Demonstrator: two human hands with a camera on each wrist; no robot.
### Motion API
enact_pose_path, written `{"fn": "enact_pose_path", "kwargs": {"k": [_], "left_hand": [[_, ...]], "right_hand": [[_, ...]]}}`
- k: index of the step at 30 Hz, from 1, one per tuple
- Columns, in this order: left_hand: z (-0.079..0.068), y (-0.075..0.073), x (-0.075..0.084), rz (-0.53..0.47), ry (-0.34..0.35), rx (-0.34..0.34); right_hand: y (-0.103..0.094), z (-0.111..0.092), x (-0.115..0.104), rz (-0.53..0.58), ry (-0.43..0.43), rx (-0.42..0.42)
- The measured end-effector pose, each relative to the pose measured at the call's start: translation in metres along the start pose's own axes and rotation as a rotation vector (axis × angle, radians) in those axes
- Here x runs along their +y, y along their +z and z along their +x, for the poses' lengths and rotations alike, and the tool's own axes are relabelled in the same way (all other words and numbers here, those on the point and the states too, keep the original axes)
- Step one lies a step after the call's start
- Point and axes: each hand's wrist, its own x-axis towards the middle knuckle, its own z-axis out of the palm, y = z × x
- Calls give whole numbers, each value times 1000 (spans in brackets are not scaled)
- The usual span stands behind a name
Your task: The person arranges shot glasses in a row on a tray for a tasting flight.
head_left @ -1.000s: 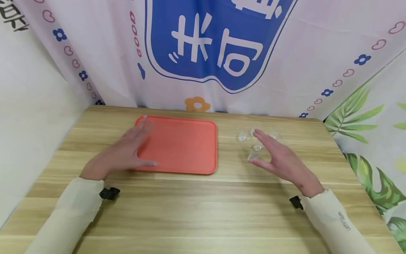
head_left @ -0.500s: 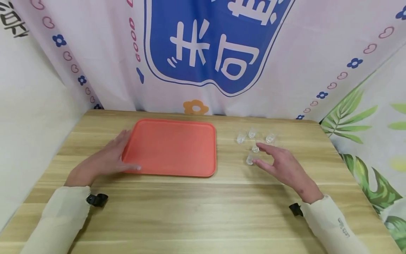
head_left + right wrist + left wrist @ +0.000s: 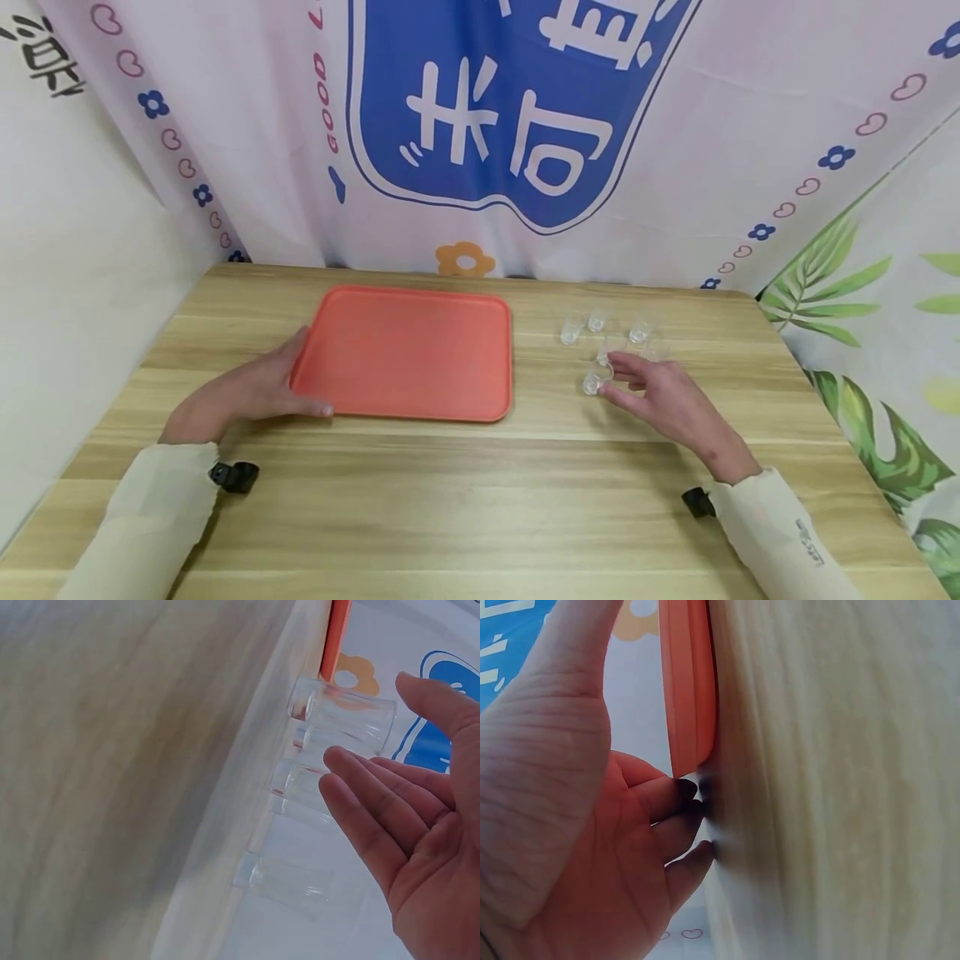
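A red rectangular tray (image 3: 405, 354) lies flat on the wooden table. My left hand (image 3: 251, 387) rests against its front left corner, with the thumb along the front edge. In the left wrist view the loosely bent fingers (image 3: 676, 832) reach the table by the tray's end. Several small clear glasses stand upright right of the tray. My right hand (image 3: 667, 404) is beside the nearest glass (image 3: 592, 383), thumb and fingers apart. In the right wrist view that glass (image 3: 341, 712) stands just beyond the fingertips, and the palm holds nothing.
Wood-grain table (image 3: 450, 508) surface extends in front of the tray and glasses. A printed cloth (image 3: 277, 167) hangs along the back edge. Other glasses (image 3: 570, 329) stand close together behind the nearest one. A leaf-patterned cloth (image 3: 885, 417) borders the right side.
My left hand has moved left off the tray's surface to its left corner. My right hand has come down toward the nearest glass, its fingers drawing closer together. The glasses have stayed put.
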Motion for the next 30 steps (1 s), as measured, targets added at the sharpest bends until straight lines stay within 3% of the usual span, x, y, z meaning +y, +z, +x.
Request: {"fn": "enact_pose_path", "kwargs": {"k": [10, 18, 28, 30], "left_hand": [[6, 3, -4, -86, 147, 16], [3, 0, 2, -56, 64, -12], [7, 1, 2, -148, 189, -15], [6, 1, 3, -122, 146, -12]], "right_hand": [[6, 4, 6, 31, -7, -21], [8, 6, 7, 36, -26, -22], [10, 7, 8, 38, -21, -14], [10, 7, 8, 42, -9, -22]]}}
